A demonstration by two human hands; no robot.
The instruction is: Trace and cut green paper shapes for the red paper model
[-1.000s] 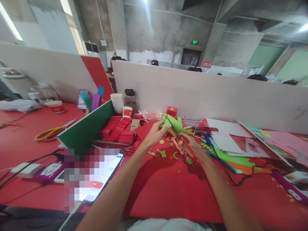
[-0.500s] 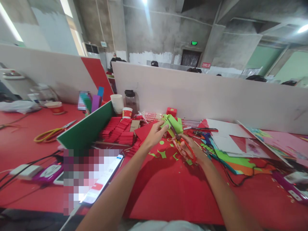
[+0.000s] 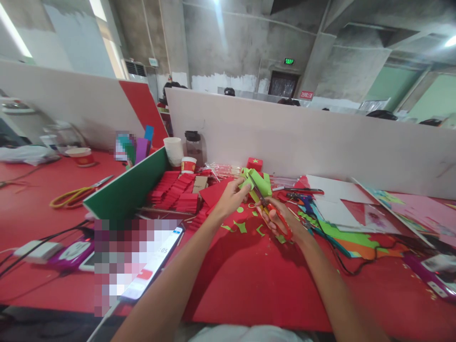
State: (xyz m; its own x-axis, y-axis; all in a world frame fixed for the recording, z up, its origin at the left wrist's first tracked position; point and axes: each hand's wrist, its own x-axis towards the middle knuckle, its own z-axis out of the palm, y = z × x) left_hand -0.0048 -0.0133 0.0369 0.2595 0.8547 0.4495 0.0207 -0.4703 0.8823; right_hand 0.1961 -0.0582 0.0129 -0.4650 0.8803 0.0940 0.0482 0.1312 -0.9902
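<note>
Between the thumb and fingers of my left hand (image 3: 233, 195) is a piece of bright green paper (image 3: 262, 183), raised above the red tabletop. My right hand (image 3: 275, 216) is wrapped round the handles of a pair of scissors (image 3: 284, 225) with red and yellow grips. The dark blades point up and left, against the green paper. Whether they are parted is too small to tell. Under both hands lie several green paper scraps (image 3: 241, 227), some curved, some rounded.
Left of my arms are stacks of folded red paper (image 3: 171, 192), a green divider board (image 3: 124, 190) and a lit phone (image 3: 151, 266). A dark-lidded bottle (image 3: 194, 148) and paper cups (image 3: 173, 151) stand behind. Coloured sheets (image 3: 351, 237), white sheets (image 3: 338, 214) and a black cable (image 3: 352, 272) lie right.
The camera view has shifted slightly. Both hands keep nearly the same pose, with the green paper and the scissors still in them.
</note>
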